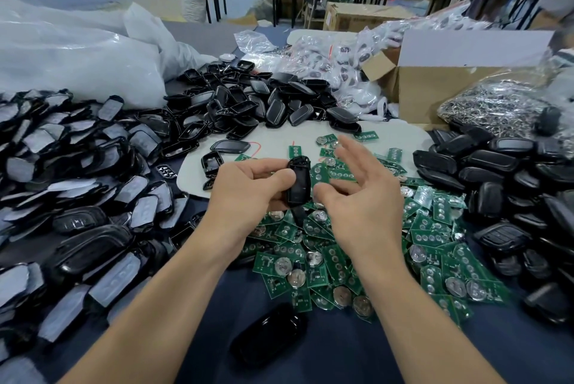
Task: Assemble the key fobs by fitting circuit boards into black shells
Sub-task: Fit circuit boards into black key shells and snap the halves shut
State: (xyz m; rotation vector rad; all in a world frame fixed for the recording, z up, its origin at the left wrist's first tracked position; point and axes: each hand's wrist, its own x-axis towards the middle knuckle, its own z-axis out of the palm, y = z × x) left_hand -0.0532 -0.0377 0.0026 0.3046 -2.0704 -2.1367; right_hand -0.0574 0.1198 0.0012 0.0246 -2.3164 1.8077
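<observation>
My left hand (pixel 245 191) grips a black key fob shell (pixel 298 181) upright at the table's centre, thumb on its side. Just right of the shell, my right hand (pixel 360 194) hovers with fingers spread and relaxed, holding nothing. Below and around both hands lies a heap of green circuit boards (pixel 335 256) with round coin cells. Several empty black shells (pixel 248 104) are piled behind the hands. One glossy black shell (pixel 268 334) lies alone near the front edge.
Film-covered black shell parts (pixel 77 184) fill the left side. Assembled black fobs (pixel 503 184) are heaped at the right. A cardboard box (pixel 435 88), a bag of metal rings (pixel 497 110), bagged white fobs (pixel 335 63) and large plastic bags (pixel 77 54) stand behind.
</observation>
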